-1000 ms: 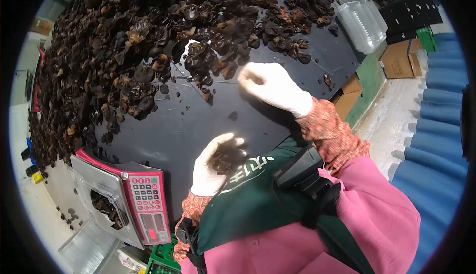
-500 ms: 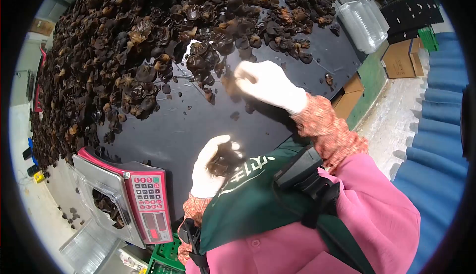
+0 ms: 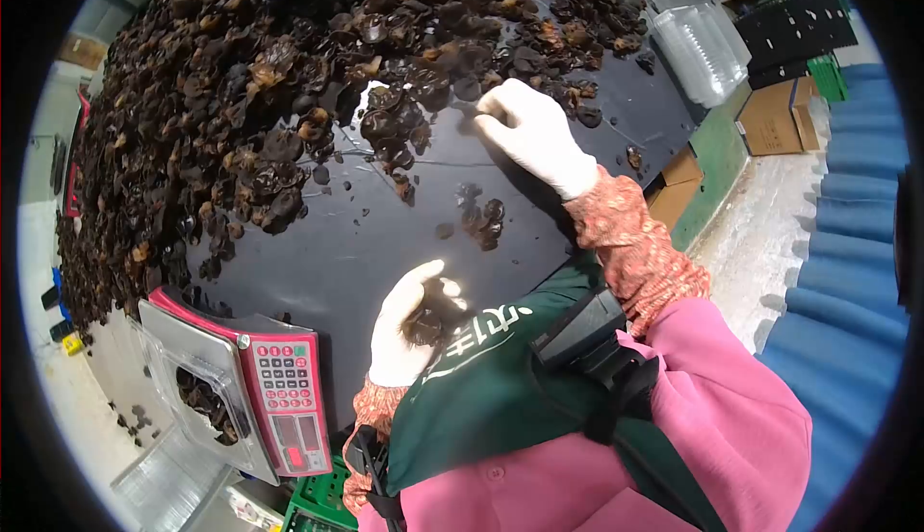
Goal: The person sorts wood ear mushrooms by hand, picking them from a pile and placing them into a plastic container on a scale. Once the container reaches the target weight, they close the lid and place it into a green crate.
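Note:
My left hand (image 3: pixel 404 330), in a white glove, is held palm up in front of the green apron with fingers curled round dark wood ear mushrooms (image 3: pixel 423 326). Over the near edge of the mushroom pile (image 3: pixel 279 80), my white-gloved right hand (image 3: pixel 532 133) has its thumb and fingers bent toward each other. What lies between those fingertips, if anything, I cannot make out. Between my hands, a few loose wood ears (image 3: pixel 486 224) lie on the dark tabletop (image 3: pixel 375 243).
A red scale (image 3: pixel 284 378) stands at the left, bearing a clear plastic tray (image 3: pixel 183 378) with wood ears inside. Stacked clear trays (image 3: pixel 703 51) sit at the far right corner. Cardboard boxes (image 3: pixel 778 118) and a green crate (image 3: pixel 322 503) are around the table.
My right hand has moved up toward the pile, from above the bare tabletop. Loose wood ears now show clearly where there was a blur below it. My left hand has barely moved.

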A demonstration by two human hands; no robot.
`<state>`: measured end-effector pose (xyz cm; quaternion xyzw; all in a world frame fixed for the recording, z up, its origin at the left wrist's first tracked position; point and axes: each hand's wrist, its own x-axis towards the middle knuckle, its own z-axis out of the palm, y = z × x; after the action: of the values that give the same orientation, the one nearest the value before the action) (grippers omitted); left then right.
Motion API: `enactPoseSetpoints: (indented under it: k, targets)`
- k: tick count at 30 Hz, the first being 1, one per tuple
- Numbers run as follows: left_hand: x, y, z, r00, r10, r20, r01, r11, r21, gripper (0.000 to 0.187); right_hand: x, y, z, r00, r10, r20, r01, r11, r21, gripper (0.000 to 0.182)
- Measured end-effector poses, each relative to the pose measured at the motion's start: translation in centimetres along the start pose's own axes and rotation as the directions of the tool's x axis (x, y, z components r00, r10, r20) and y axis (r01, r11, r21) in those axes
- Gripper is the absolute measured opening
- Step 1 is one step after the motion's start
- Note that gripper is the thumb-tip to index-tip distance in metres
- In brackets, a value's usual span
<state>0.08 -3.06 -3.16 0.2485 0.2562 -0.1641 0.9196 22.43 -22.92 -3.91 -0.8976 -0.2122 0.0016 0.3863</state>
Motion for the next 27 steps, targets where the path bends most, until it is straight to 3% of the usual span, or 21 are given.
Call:
enactPoseSetpoints:
  k: [3,5,6,7,9,10,11,12,13,14,15,17,19,20,21,23,25,26,27]
  targets:
    - [0.3,0.1,0.1,0.999,-0.035,-0.019,0.035,0.999,-0.029,0.047,-1.1,-3.1,-2.2,0.960,0.164,0.226,-0.222,0.939,0.262,0.018]
    - [0.7,0.2,0.7,0.994,-0.100,-0.049,0.096,0.993,-0.066,0.056,-2.9,-5.5,-2.4,0.938,0.009,0.345,-0.150,0.911,0.384,0.017]
    - [0.8,0.5,1.5,0.992,-0.125,-0.012,0.123,0.987,-0.105,0.071,-3.5,-6.2,-1.8,0.908,-0.219,0.356,0.101,0.941,0.323,0.018]
    - [1.0,0.5,1.1,0.991,-0.130,0.033,0.134,0.970,-0.204,0.073,-4.6,-7.1,-1.2,0.854,-0.267,0.447,0.105,0.929,0.355,0.022]
    - [1.1,0.5,1.6,0.993,-0.097,-0.067,0.092,0.993,-0.072,0.068,-5.6,-8.5,-0.6,0.777,-0.394,0.491,0.214,0.899,0.382,0.024]
    - [0.8,0.5,0.9,0.994,-0.094,-0.055,0.090,0.993,-0.073,0.058,-4.8,-9.4,-1.1,0.790,-0.324,0.521,0.075,0.894,0.442,0.025]
    - [0.8,-0.2,0.1,0.955,-0.147,-0.259,0.081,0.965,-0.249,0.047,-3.7,-9.9,-1.5,0.789,-0.257,0.558,-0.065,0.869,0.491,0.027]
    - [0.7,-0.2,-0.3,0.990,-0.093,-0.103,0.073,0.981,-0.182,0.044,-2.2,-9.5,-1.2,0.861,-0.255,0.440,0.041,0.898,0.439,0.028]
    - [0.6,-0.2,-0.7,0.997,-0.047,0.059,0.053,0.992,-0.115,0.041,-0.7,-8.2,0.7,0.912,-0.382,0.147,0.314,0.883,0.349,0.029]
    - [0.8,-0.2,-1.1,0.996,-0.041,0.084,0.051,0.991,-0.125,0.039,1.0,-7.7,1.7,0.942,-0.334,0.031,0.307,0.897,0.319,0.027]
    - [0.7,-0.3,-1.2,0.996,-0.037,0.078,0.045,0.992,-0.114,0.039,2.6,-7.2,3.1,0.916,-0.387,-0.106,0.394,0.917,0.059,0.028]
    - [0.7,-0.4,-1.3,0.997,-0.026,0.070,0.032,0.995,-0.092,0.040,4.2,-4.4,5.6,0.926,-0.370,0.072,0.377,0.907,-0.188,0.026]
    - [0.2,-0.1,-1.5,0.997,0.009,0.077,-0.004,0.998,-0.066,0.040,3.1,-3.7,5.7,0.866,-0.465,0.186,0.487,0.868,-0.099,0.022]
    - [0.0,-0.2,-1.6,0.997,0.032,0.073,-0.027,0.997,-0.065,0.040,2.3,-3.8,4.3,0.855,-0.438,0.278,0.474,0.877,-0.077,0.016]
    - [-0.3,-0.2,-2.1,0.997,0.041,0.064,-0.035,0.996,-0.085,0.040,1.0,-3.8,3.3,0.876,-0.442,0.195,0.465,0.880,-0.094,0.012]
    - [-0.3,0.1,-3.0,0.998,0.043,0.056,-0.036,0.993,-0.111,0.040,-0.7,-2.2,1.9,0.917,-0.389,0.091,0.385,0.921,0.058,0.010]
    - [-0.5,0.3,-2.2,0.998,0.006,-0.062,-0.012,0.996,-0.093,0.039,-2.1,-1.7,0.0,0.983,-0.163,0.081,0.137,0.957,0.257,0.009]
    - [-0.3,0.3,-2.1,0.998,0.058,-0.040,-0.056,0.997,0.058,0.039,-2.7,-2.3,-1.2,0.971,0.118,0.207,-0.184,0.922,0.341,0.009]
    - [-0.2,0.4,-2.1,0.999,0.035,-0.031,-0.034,0.999,0.037,0.037,-3.1,-1.9,-1.5,0.985,0.081,0.149,-0.117,0.961,0.249,0.011]
